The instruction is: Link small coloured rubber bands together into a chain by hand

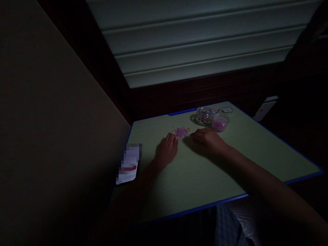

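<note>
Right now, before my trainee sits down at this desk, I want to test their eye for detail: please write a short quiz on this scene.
1. Multiple choice: what lies between the left hand and the right hand?
A) a pile of pink and purple loom bands
B) a white phone
C) a paper packet

2. True or false: the clear tub of pink loom bands stands nearer the right hand than the left hand.

3. Short answer: what colour is the edging of the pale green desk?

Key: 1. A; 2. True; 3. Blue
</note>
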The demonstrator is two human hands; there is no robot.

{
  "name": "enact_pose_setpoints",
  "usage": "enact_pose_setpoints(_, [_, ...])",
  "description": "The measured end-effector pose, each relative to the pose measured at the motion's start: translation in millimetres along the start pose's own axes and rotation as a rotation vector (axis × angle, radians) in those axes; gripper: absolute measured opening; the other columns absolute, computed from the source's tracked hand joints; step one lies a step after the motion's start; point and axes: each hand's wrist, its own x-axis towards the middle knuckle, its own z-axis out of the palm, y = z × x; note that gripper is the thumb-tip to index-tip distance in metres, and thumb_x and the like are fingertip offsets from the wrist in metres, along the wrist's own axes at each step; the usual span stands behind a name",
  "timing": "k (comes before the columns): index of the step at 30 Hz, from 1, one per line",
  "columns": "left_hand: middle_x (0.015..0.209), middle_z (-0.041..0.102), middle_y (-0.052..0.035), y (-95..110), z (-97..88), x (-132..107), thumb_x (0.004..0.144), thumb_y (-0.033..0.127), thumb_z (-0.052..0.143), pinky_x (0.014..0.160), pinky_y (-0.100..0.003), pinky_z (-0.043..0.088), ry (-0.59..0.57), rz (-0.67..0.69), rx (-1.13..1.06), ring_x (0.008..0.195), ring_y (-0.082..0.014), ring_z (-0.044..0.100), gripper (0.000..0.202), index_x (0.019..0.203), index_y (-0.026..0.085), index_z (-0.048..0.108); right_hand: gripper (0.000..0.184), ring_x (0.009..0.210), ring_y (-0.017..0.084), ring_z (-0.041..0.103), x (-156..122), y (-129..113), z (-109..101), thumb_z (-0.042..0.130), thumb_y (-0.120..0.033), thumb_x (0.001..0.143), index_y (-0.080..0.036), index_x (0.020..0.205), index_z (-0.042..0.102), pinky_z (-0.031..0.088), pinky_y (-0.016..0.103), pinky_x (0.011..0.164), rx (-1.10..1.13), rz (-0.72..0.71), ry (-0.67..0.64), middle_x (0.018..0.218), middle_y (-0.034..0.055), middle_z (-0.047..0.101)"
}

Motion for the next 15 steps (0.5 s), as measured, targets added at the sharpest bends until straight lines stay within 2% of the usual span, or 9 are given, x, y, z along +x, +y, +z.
enact_pose_setpoints(5, [0.104, 0.055, -0.0077, 8.7, -2.7, -4.5, 0.096, 0.03, 0.022, 0.074, -0.026, 0.045, -0.086, 0.098, 0.094, 0.084, -0.0141, 0.057, 0.031, 0.098, 0.018, 0.05, 0.035, 0.085, 0.016, 0.058, -0.1, -9.1, 9.4, 0.044, -0.034, 0.09, -0.013, 0.114, 0.058, 0.037, 0.026, 0.076, 0.168, -0.077, 0.006, 0.096, 0.0103, 0.065])
enact_pose_setpoints(10, [0.101, 0.056, -0.0073, 9.3, -0.8, -7.2, 0.096, 0.029, 0.02, 0.066, -0.024, 0.044, -0.113, 0.216, 0.156, 0.084, -0.0138, 0.058, 0.033, 0.1, 0.017, 0.051, 0.027, 0.082, 0.015, 0.057, 0.0, -8.4, 15.9, 0.043, -0.027, 0.091, -0.016, 0.104, 0.064, 0.035, 0.027, 0.077, 0.179, -0.135, 0.041, 0.087, 0.0078, 0.065])
enact_pose_setpoints(15, [0.104, 0.056, -0.0075, 10.1, -1.8, -6.4, 0.096, 0.029, 0.02, 0.067, -0.023, 0.046, -0.118, 0.195, 0.181, 0.083, -0.0131, 0.059, 0.034, 0.1, 0.017, 0.052, 0.023, 0.078, 0.015, 0.056, 0.5, 0.9, 9.7, 0.046, -0.02, 0.088, -0.016, 0.098, 0.066, 0.033, 0.027, 0.074, 0.109, -0.145, 0.061, 0.082, 0.0067, 0.065])
